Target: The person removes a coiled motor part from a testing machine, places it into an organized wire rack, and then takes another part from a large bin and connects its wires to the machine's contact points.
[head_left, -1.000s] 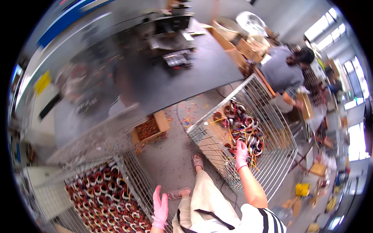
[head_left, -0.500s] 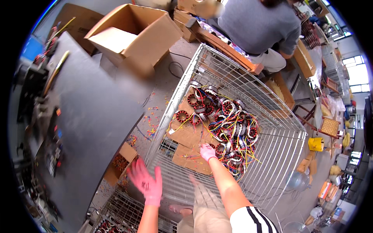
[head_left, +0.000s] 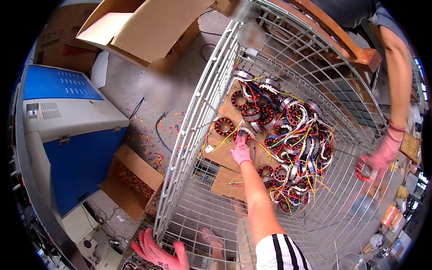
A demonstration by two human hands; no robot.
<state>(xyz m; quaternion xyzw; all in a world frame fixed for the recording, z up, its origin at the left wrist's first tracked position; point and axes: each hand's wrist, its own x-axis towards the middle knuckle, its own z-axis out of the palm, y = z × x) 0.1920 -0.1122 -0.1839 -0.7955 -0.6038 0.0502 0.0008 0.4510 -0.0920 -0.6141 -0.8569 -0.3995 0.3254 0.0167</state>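
Note:
My right hand [head_left: 241,152], in a pink glove, reaches down into a tall wire cage [head_left: 211,85]. Its fingertips close on a wound stator [head_left: 246,133] with red copper coils and loose coloured leads. That stator lies at the near edge of a heap of several similar stators [head_left: 292,135] on brown cardboard [head_left: 225,155] lining the cage floor. My left hand [head_left: 158,250], also pink-gloved, rests with spread fingers on the cage's near lower corner, holding nothing.
Another person's pink-gloved hand [head_left: 377,158] reaches over the cage's far right side and holds a stator. A blue and grey machine cabinet [head_left: 67,121] stands left. Open cardboard boxes [head_left: 148,27] lie beyond. A small box of wire scraps [head_left: 132,180] sits on the littered floor.
The view has dropped closer over the cage. My right hand has pushed deeper to the stator at the heap's edge. My left hand has come down from mid-air onto the cage's near corner.

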